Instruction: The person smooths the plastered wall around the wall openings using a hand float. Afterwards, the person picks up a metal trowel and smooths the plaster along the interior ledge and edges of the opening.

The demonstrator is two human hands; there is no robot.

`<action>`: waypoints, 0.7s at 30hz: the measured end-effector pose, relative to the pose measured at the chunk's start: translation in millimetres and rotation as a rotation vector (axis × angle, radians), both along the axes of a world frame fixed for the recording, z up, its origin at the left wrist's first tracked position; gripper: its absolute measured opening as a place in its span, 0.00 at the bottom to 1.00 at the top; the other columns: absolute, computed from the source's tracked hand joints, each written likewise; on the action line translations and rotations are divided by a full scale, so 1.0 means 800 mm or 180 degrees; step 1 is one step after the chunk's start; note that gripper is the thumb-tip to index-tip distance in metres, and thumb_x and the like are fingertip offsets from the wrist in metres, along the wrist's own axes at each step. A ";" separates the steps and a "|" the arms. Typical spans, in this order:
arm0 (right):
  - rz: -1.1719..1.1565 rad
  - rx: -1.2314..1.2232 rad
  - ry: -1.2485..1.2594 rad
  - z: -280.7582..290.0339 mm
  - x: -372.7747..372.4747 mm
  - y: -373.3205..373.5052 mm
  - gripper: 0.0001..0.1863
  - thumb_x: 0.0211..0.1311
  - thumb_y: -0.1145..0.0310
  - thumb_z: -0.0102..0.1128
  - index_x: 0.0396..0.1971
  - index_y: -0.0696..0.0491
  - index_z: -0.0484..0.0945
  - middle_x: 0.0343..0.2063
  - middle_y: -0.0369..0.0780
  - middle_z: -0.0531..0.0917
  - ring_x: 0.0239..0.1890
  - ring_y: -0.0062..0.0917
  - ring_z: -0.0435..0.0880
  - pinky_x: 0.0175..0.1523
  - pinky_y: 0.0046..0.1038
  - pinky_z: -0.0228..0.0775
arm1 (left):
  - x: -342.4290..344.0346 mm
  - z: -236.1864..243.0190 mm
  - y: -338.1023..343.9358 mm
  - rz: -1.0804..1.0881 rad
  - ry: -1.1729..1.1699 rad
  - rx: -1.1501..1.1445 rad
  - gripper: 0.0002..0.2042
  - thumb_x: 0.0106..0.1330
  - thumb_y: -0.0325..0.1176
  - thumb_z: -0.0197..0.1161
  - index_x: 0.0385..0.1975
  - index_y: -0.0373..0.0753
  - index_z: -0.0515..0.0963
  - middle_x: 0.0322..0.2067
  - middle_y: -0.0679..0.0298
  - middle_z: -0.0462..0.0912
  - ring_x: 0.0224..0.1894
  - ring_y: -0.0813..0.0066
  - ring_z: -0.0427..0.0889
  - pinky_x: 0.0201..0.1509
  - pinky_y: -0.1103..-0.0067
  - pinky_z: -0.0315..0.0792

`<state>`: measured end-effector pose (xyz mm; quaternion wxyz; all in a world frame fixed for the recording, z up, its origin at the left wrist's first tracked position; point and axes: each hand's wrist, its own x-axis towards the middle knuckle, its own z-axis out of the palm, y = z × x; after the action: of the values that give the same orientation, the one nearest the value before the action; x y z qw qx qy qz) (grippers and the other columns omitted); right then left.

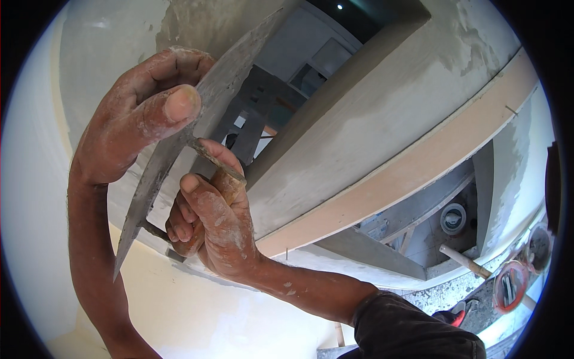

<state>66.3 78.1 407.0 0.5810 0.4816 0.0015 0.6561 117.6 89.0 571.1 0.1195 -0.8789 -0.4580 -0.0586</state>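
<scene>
My right hand [221, 227], dusted with pale plaster, is closed around the worn wooden handle of a plastering trowel [154, 173]. Its long grey steel blade is seen nearly edge-on, slanting from the lower left to the upper right. Two metal stems join handle and blade. On the blade's other side is my left hand [131, 113], fingers curved and thumb held apart from them. Its fingertips meet the blade's upper part, where the exact contact is partly hidden. Behind both hands stands a plastered wall [335, 161] with darker, damp-looking patches.
A rectangular opening [281, 90] cuts through the wall. Below it runs a pinkish-beige strip [406, 179] with nails sticking out. Lower right are a second opening with a white bucket [452, 219], a pole [465, 260], an orange-rimmed bucket [511, 287] and a red-edged shoe [458, 313].
</scene>
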 end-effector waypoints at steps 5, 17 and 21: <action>-0.0050 0.0136 -0.0180 -0.004 -0.016 0.002 0.26 0.70 0.65 0.54 0.64 0.38 0.57 0.19 0.32 0.68 0.18 0.17 0.72 0.23 0.23 0.70 | -0.012 -0.003 -0.002 0.0121 0.0033 -0.0048 0.40 0.48 0.67 0.66 0.48 0.33 0.77 0.38 0.53 0.81 0.46 0.61 0.80 0.51 0.67 0.72; 0.0220 0.0039 -0.0064 -0.005 -0.049 -0.008 0.25 0.69 0.71 0.50 0.64 0.48 0.56 0.22 0.34 0.71 0.18 0.16 0.72 0.24 0.21 0.69 | -0.046 0.000 -0.005 0.0664 0.0400 -0.0007 0.54 0.40 0.79 0.58 0.54 0.31 0.73 0.46 0.46 0.77 0.54 0.50 0.76 0.59 0.58 0.67; 0.0338 0.0062 -0.0108 -0.006 -0.061 -0.010 0.25 0.69 0.71 0.50 0.64 0.47 0.56 0.22 0.34 0.71 0.18 0.16 0.72 0.24 0.21 0.69 | -0.057 -0.002 -0.008 0.0765 0.0366 -0.0040 0.54 0.40 0.79 0.58 0.53 0.30 0.73 0.46 0.45 0.77 0.54 0.50 0.76 0.59 0.57 0.67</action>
<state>17.6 69.7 402.1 0.5406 0.4752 0.0108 0.6941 71.9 82.9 569.6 0.1462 -0.8204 -0.5528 0.0095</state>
